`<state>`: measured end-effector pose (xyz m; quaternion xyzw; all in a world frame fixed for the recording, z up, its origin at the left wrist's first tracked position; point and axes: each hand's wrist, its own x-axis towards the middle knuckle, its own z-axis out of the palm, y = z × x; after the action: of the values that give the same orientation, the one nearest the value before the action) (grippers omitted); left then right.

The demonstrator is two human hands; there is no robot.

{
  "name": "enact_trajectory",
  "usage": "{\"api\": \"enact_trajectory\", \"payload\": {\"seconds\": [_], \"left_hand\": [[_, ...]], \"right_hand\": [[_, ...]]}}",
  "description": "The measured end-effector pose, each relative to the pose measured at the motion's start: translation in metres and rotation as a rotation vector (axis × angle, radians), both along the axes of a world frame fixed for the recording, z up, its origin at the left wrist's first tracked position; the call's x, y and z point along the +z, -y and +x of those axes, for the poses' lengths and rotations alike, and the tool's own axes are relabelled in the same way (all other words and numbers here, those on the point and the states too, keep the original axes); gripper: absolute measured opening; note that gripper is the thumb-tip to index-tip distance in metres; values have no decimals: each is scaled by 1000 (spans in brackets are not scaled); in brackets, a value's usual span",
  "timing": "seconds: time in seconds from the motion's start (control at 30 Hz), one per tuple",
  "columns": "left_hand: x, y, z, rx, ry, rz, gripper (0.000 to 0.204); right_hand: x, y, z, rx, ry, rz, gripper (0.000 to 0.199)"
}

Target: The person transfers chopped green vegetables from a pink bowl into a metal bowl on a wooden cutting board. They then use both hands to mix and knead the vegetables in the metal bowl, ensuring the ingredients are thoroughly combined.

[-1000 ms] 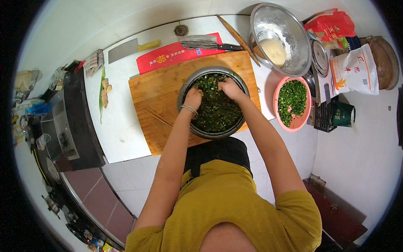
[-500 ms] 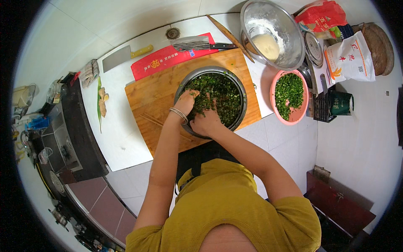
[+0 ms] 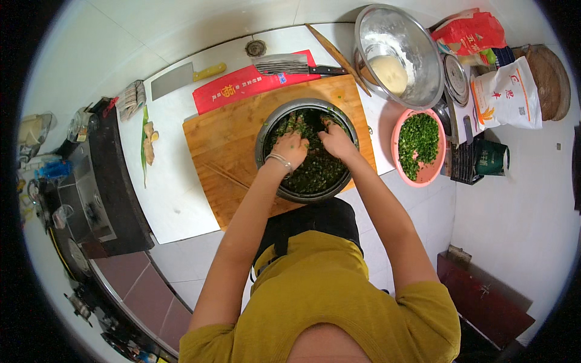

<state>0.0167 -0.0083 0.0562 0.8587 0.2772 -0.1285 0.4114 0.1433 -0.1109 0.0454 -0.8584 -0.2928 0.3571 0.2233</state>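
Seemingly mixing greens (image 3: 318, 171) with left hand (image 3: 291, 149) and right hand (image 3: 336, 142) apart; cannot tell grip. Probably calls for thorough turning.

Mustard-yellow short-sleeved fabric top (image 3: 351, 284), rounded neckline (image 3: 325, 320), black lower garment (image 3: 321, 219), thin silver-toned ring-shaped left-wrist bangles (image 3: 279, 160)

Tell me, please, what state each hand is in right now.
Left hand: in the chopped greens; open or closed cannot be told.
Right hand: also in the chopped greens; grip likewise unclear.

Kitchen: cleaver (image 3: 180, 78), chopping board (image 3: 224, 145)
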Motion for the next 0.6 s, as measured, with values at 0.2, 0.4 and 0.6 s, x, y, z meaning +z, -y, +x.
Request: {"api": "enact_trajectory", "payload": {"seconds": [0.2,0.4,0.6], "left_hand": [[-23,-11,18,-35,-254,-89,37],[-34,-16,10,96,-81,-156,39],[-19,-4,-2,456,-13,-212,31]], "right_hand": [[-32,-32,9,-185,-228,-170,38],[-26,-52,25,-501,-662,-84,25],[-31,-53,16,-301,-607,38,19]]}}
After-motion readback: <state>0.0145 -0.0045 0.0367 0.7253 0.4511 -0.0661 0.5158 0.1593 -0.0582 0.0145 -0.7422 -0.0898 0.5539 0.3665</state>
